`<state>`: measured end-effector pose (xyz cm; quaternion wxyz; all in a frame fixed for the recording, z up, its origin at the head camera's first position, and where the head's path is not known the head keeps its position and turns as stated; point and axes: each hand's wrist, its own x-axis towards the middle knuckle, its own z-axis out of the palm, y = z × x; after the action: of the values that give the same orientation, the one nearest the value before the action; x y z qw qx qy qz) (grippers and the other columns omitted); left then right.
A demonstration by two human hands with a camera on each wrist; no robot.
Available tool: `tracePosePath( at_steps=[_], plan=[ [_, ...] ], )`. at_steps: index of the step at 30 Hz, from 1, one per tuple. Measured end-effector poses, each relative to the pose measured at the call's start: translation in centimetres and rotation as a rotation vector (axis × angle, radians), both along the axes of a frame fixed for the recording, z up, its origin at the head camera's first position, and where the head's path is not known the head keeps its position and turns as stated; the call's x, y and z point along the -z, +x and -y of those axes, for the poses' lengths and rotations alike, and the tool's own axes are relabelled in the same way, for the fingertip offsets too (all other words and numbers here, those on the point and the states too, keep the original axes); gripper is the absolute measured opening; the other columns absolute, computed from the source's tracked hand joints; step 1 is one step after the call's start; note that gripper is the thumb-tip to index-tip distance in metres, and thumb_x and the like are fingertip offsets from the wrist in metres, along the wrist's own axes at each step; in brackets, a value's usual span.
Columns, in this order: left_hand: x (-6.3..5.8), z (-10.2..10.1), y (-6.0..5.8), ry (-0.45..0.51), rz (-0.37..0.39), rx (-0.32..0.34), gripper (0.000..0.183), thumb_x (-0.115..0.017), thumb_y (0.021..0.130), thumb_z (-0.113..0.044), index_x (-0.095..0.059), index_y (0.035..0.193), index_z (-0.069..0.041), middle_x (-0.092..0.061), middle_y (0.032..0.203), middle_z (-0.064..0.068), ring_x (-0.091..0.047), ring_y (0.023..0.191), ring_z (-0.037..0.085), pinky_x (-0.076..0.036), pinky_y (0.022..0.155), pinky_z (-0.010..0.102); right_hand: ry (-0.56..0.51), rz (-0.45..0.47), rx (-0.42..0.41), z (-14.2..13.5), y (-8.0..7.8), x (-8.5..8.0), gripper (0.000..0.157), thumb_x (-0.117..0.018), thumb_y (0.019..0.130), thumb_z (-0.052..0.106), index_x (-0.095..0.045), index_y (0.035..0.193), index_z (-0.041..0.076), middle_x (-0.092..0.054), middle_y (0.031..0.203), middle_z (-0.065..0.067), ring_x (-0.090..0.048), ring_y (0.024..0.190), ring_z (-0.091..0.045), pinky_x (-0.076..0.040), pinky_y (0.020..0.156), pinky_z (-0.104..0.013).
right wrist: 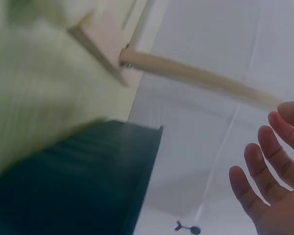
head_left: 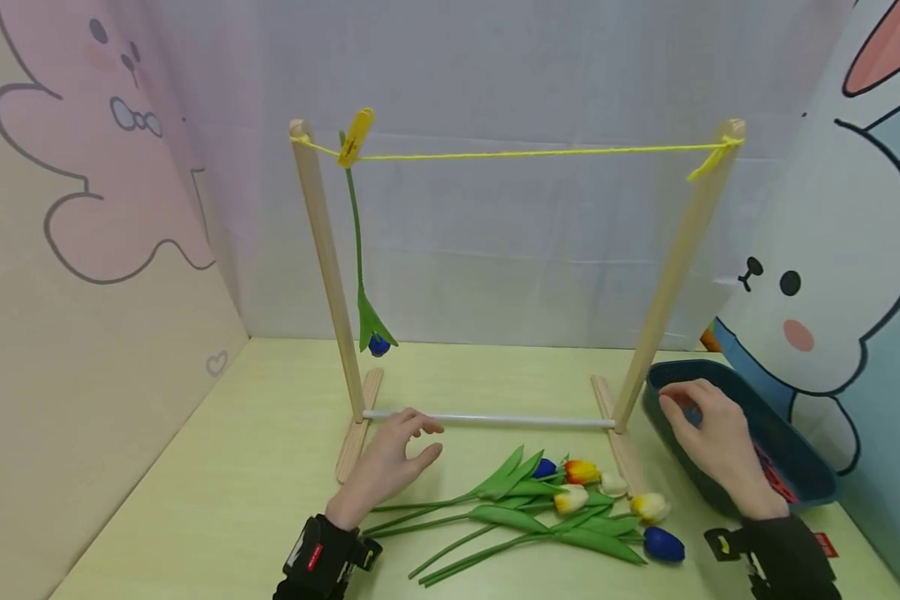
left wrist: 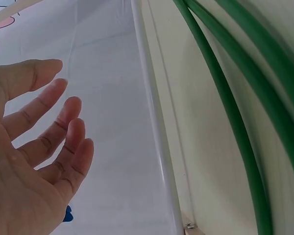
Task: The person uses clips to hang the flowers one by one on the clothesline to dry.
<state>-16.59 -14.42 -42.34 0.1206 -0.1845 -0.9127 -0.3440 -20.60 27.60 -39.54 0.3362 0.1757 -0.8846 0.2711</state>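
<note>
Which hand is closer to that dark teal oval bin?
Right. The right hand overlaps the dark teal oval bin in the head view; the left hand is well off to its left.

From here I see one blue tulip pegged head-down on the rack, loose tulips in front and a dark basin beside it.

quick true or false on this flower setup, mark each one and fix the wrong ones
1. A yellow clip holds a flower on the string. True.
2. The hanging flower points bloom up. False: its blue bloom hangs at the bottom.
3. The left hand grips a stem. False: it holds nothing.
4. The right hand is near the dark bin. True.
5. The other flowers lie inside the bin. False: they lie on the table.
</note>
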Motion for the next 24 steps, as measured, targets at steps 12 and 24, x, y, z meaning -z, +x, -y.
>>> tracePosePath(
  at_steps=[12, 24],
  plan=[
    [0.6, 0.5, -0.2, -0.061, 0.13, 0.188, 0.024, -0.069, 0.096, -0.017, -0.068, 0.116, -0.005, -0.07, 0.111, 0.011, -0.062, 0.1, 0.029, -0.051, 0.087, 0.035, 0.201, 0.485, 0.119, -5.8, 0.4, 0.9, 0.024, -0.061, 0.096, 0.007, -0.064, 0.115, -0.008, -0.062, 0.107, -0.029, -0.06, 0.091, -0.039, -0.049, 0.071, -0.047],
    [0.8, 0.9, -0.1, -0.082, 0.211, 0.234, 0.028, -0.067, 0.098, -0.022, -0.067, 0.12, -0.004, -0.071, 0.111, 0.012, -0.064, 0.102, 0.031, -0.052, 0.087, 0.036, 0.343, 0.764, 0.024, -9.1, -0.9, 2.4, 0.037, -0.059, 0.099, 0.013, -0.058, 0.125, -0.013, -0.056, 0.126, -0.043, -0.052, 0.115, -0.062, -0.048, 0.087, -0.064]
  ],
)
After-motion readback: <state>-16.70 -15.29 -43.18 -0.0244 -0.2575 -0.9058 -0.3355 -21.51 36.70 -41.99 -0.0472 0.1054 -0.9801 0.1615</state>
